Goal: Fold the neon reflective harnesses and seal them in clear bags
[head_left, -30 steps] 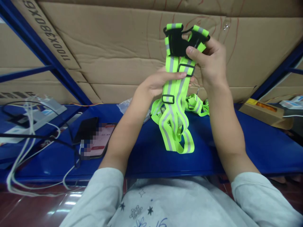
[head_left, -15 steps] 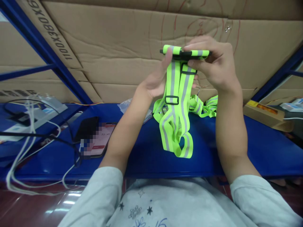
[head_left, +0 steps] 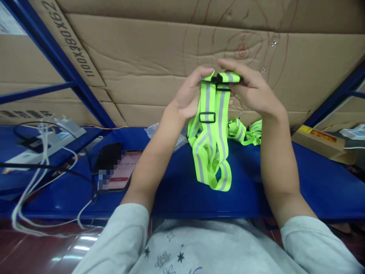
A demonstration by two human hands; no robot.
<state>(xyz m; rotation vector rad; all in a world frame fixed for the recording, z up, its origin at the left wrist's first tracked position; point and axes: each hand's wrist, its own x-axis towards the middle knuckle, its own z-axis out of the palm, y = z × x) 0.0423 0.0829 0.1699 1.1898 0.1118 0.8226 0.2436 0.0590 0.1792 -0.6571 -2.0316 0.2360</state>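
A neon yellow-green reflective strap harness (head_left: 209,140) with a grey stripe and black slide buckles hangs between my hands, above the blue tabletop. My left hand (head_left: 192,93) grips its upper left side, thumb over the top. On the right, my right hand (head_left: 251,85) is closed around the upper right end, next to the black fittings; some of its fingers are hidden behind the straps. The straps droop in folded loops below. More of the same reflective strap (head_left: 243,131) lies bundled behind, at the back of the table.
A phone (head_left: 125,171) and a black flat object (head_left: 107,158) lie at the left, near white cables (head_left: 42,152) and a power strip (head_left: 57,133). A clear plastic bag (head_left: 152,131) is behind my left forearm. An open cardboard box (head_left: 322,142) sits at right. Cardboard (head_left: 148,57) walls the back.
Both hands have lowered the top of the harness slightly. The right hand has shifted a little left, and the harness's top end has tilted and bunched closer together.
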